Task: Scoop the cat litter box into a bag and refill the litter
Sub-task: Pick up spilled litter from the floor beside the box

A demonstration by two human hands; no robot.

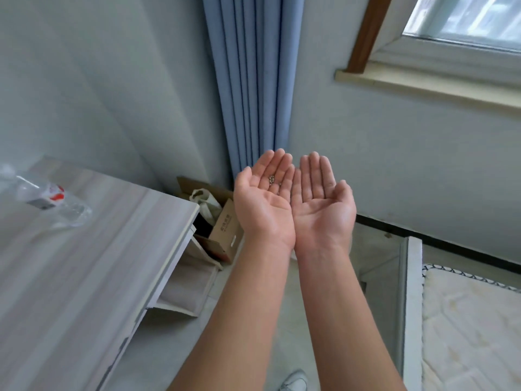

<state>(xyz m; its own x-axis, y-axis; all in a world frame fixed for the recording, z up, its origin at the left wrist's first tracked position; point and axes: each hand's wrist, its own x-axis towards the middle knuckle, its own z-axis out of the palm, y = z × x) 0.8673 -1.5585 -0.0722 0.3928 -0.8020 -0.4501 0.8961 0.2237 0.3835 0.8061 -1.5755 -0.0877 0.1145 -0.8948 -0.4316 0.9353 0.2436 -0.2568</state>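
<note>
The pale wood-grain desk top [98, 249] runs well off to the left of the hands, and the blue pleated curtain [248, 80] hangs just beyond the fingertips. A white quilted mattress [473, 320] lies low to the right of the forearms. Below and left of the left wrist sits a brown cardboard box [225, 230] with a white plastic bag [204, 200] stuffed in it. Whether that is the task's bag I cannot tell.

The left hand [265, 193] and right hand [321, 196] are held out palm up, edges touching, fingers straight and spread flat, gripping nothing. On the left hand's fingers rest a few small grey grains [271, 180], probably cat litter. The litter box itself is not in view.

Such grains look light, dry and loose — they would likely roll off a tilted palm. Pinching would scatter them, so cupping the fingers and tipping slowly seems the safer hold.
</note>
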